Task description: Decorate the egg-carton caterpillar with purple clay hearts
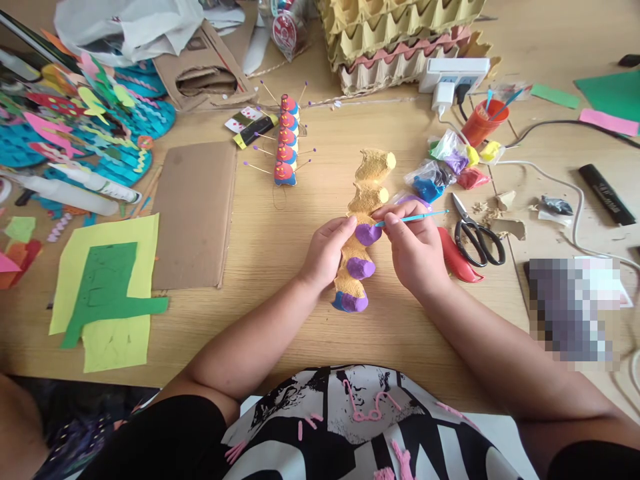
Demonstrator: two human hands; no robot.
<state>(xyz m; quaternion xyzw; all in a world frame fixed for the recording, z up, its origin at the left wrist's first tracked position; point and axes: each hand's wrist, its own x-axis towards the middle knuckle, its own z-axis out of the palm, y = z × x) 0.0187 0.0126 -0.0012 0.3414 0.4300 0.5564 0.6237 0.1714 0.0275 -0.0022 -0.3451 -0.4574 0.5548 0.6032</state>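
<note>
A yellow egg-carton strip (369,197) runs lengthwise between my hands. Its three nearer bumps carry purple clay (361,268), and the nearest one also has blue clay (341,301) on its left side; the two farther bumps are plain yellow. My left hand (330,250) grips the strip's left edge near the middle. In my right hand (413,247) is a thin light-blue tool (423,216), pinched between thumb and fingers, its left tip at the third purple bump. A finished-looking red and blue strip (287,143) with purple-tipped sticks stands farther back, to the left.
Black scissors (475,237), a red piece (457,257) and bagged clay (430,180) lie right of my right hand. Cardboard (195,213) and green and yellow paper (110,280) are at left. Egg trays (400,40), a power strip (454,72) and a red cup (484,122) are behind.
</note>
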